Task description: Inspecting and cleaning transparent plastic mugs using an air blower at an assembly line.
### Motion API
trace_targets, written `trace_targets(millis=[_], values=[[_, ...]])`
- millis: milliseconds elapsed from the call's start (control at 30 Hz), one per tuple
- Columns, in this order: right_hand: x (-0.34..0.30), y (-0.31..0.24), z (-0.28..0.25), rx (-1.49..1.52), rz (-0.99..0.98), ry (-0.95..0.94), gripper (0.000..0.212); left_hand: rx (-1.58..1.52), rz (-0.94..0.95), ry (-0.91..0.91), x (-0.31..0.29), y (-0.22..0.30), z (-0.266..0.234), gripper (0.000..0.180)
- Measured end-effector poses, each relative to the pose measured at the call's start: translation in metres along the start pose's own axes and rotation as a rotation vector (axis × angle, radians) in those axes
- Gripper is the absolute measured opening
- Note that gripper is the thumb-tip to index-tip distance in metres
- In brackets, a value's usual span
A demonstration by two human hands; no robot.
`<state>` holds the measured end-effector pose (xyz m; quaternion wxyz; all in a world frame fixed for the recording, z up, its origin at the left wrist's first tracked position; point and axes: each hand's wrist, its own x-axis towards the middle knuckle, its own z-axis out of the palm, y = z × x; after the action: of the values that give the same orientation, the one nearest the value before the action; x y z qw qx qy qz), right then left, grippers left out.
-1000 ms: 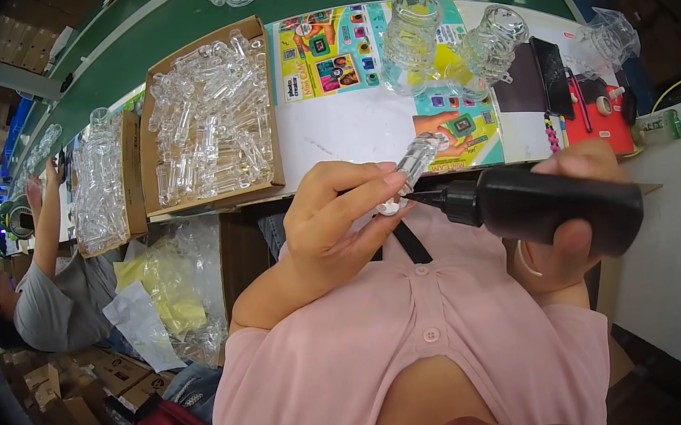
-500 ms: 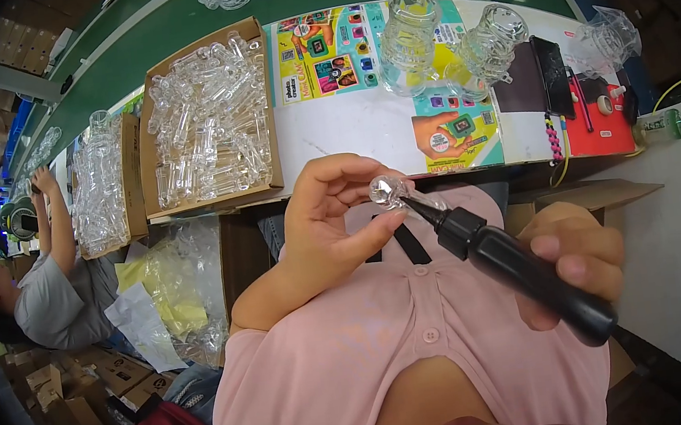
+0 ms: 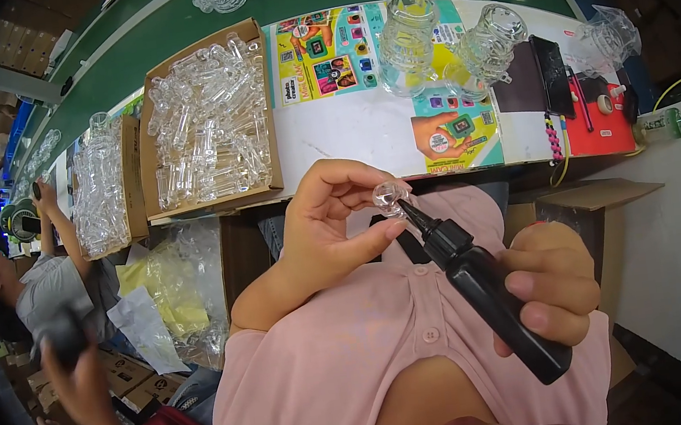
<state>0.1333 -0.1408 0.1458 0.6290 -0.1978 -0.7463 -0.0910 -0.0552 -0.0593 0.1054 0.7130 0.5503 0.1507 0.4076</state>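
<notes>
Thumb and fingers of my left hand pinch a small clear piece with a rounded end in front of my chest. Wrapped in my right hand is a black squeeze bottle with a ribbed collar and a pointed nozzle. The bottle slants up to the left, and its tip reaches the clear piece; whether it touches is too small to tell. Most of the clear piece is hidden behind the fingers and nozzle.
On the table stand an open carton of clear tubular parts, clear glass-like vessels and a black phone. A second carton is further left. At the lower left, a co-worker's hand holds something dark and blurred.
My right hand has moved left, turning the bottle steeper, with its tip still by the clear piece. My left hand barely shifts. A co-worker's arm has risen at lower left with a dark object.
</notes>
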Motion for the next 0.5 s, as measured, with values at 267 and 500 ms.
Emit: trace_targets(millis=[267,500], values=[[0.001,-0.001,-0.002,-0.017,0.038,-0.021,0.026,0.314,0.269,0.02,0.003,0.001,0.002,0.041],[0.007,0.004,-0.012,-0.07,0.098,-0.146,0.044,0.535,0.396,0.075,0.003,0.001,0.0,0.042]])
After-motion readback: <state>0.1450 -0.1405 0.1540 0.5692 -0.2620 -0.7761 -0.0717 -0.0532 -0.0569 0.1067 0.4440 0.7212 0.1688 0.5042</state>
